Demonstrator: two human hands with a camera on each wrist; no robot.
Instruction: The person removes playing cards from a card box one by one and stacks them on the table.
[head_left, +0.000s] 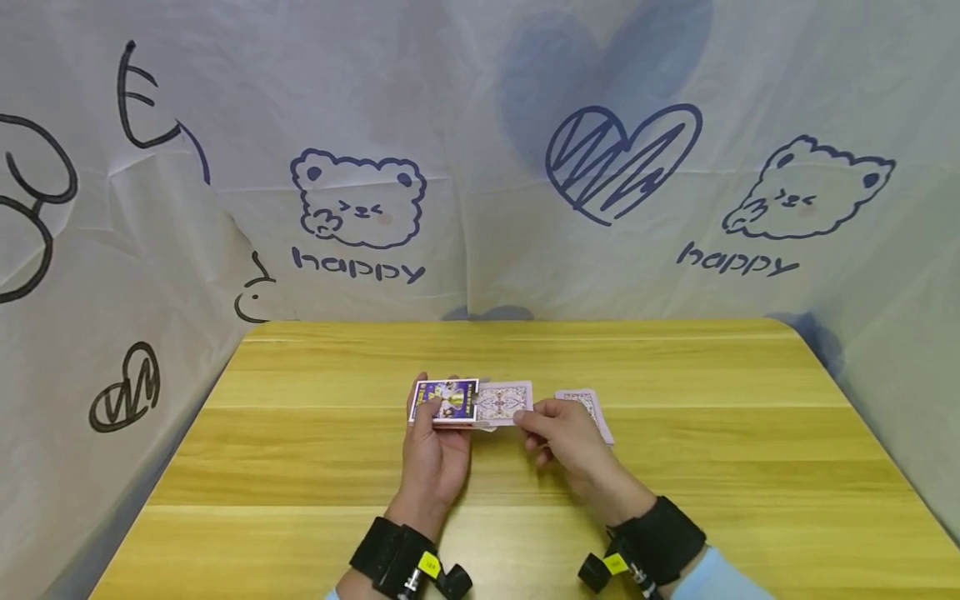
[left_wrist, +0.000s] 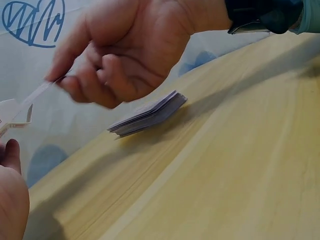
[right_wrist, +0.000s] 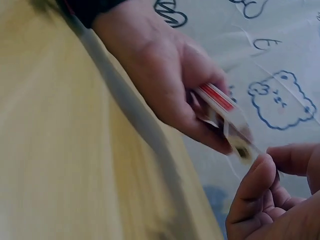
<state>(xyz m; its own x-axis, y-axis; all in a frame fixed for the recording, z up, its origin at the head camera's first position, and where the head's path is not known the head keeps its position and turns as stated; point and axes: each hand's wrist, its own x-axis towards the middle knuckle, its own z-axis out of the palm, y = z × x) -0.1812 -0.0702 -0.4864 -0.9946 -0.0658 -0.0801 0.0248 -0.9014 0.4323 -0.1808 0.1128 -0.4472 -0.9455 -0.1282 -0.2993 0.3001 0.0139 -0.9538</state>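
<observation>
In the head view my left hand grips a purple card box, its thumb across the printed face. Playing cards with a patterned back stick out of the box's right end. My right hand pinches the outer edge of those cards between thumb and finger. How many cards it pinches I cannot tell. On the table beyond the right hand lies a stack of cards, partly hidden by that hand in the head view. The right wrist view shows the box's red and white side in the left hand.
The wooden table spreads around both hands. Behind it hangs a pale cloth with drawn hearts, bears and lettering. Black straps with small cameras sit on both wrists.
</observation>
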